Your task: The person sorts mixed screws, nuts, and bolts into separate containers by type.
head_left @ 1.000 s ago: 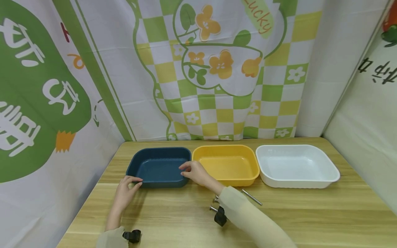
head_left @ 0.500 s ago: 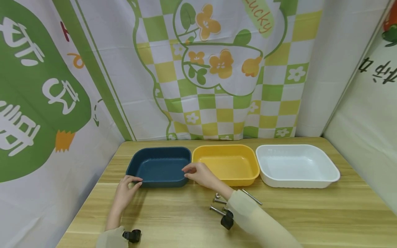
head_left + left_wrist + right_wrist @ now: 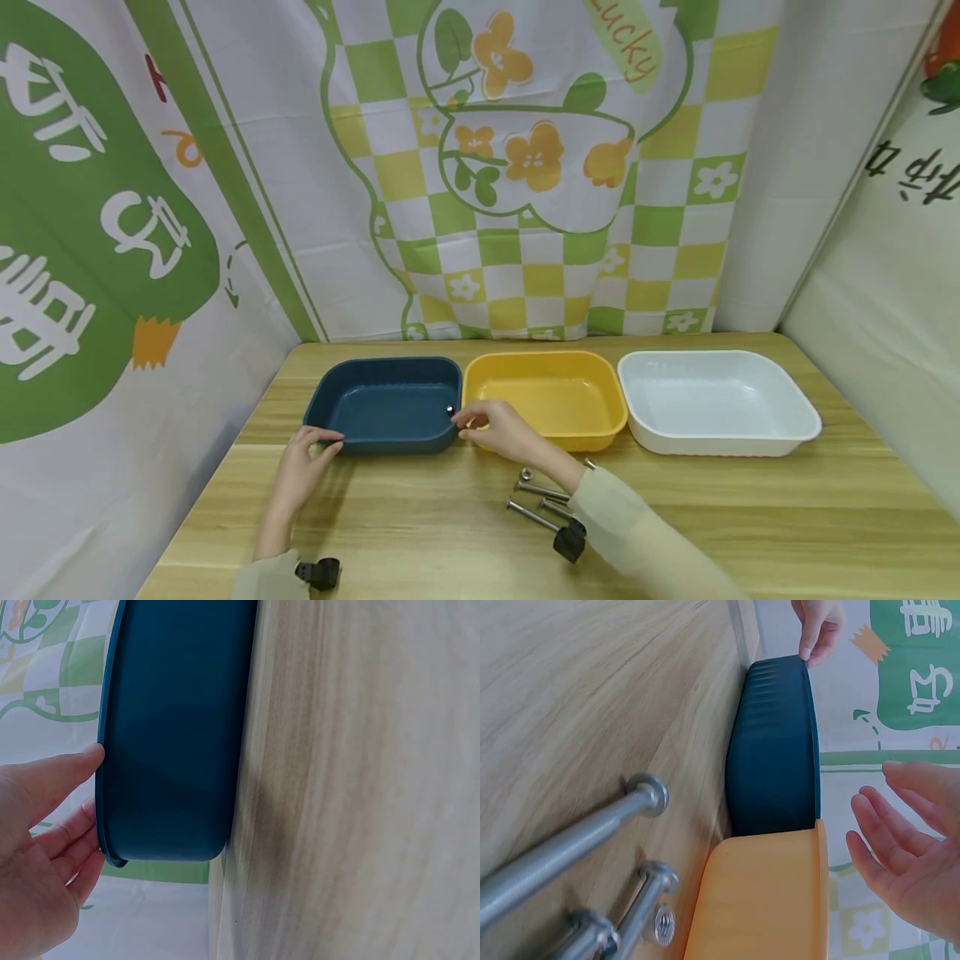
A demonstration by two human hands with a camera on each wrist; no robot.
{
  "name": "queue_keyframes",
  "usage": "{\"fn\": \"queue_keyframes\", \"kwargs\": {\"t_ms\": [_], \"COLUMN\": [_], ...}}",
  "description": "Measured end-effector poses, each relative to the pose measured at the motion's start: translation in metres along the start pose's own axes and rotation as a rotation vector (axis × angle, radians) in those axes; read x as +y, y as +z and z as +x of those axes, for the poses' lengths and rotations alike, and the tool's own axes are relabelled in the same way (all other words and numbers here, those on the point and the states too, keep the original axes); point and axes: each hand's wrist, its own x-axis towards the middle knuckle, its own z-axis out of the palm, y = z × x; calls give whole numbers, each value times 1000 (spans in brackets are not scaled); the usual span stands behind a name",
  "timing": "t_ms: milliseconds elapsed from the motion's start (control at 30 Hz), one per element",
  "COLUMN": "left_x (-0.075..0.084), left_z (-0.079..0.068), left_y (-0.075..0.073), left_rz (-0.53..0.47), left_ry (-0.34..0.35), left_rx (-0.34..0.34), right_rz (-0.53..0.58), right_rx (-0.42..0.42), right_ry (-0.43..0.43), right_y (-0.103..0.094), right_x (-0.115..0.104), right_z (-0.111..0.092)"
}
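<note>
My left hand [image 3: 300, 471] pinches the front left corner of the blue tray [image 3: 382, 446], thumb and fingertips at its rim in the left wrist view. By that tray's right end is my right hand [image 3: 506, 432], its fingers spread apart and holding nothing in the right wrist view. Just off its fingertips, inside the blue tray's right wall, shows a small shiny metal piece [image 3: 450, 410], perhaps a nut. Below the right forearm several bolts [image 3: 532, 515] lie on the table beside a loose nut [image 3: 527, 474], partly hidden by the sleeve.
A yellow tray [image 3: 543, 437] stands right against the blue one, and a white tray [image 3: 720, 446] follows at the right. All three line the back of the wooden table [image 3: 420, 533]. Printed cloth [image 3: 525, 275] hangs behind and at both sides.
My right hand has drawn back to the right and slightly toward me, its fingers parting from the small metal piece. More bolts and the nut now show beside the sleeve. The left hand stays put.
</note>
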Motion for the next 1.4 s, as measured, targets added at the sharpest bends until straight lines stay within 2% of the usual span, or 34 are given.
{"fn": "queue_keyframes", "kwargs": {"t_ms": [433,967,1400], "left_x": [-2,-1,-1], "left_z": [-2,0,-1], "left_y": [0,0,0], "left_rz": [8,-3,-13], "left_ry": [-10,-12,12], "left_rx": [-9,-9,2], "right_rz": [-57,-128,-184], "right_rx": [-34,-110,-126], "right_ry": [-70,-29,-75], "right_y": [-12,-25,-27], "right_x": [6,10,25], "right_z": [-20,-43,-61]}}
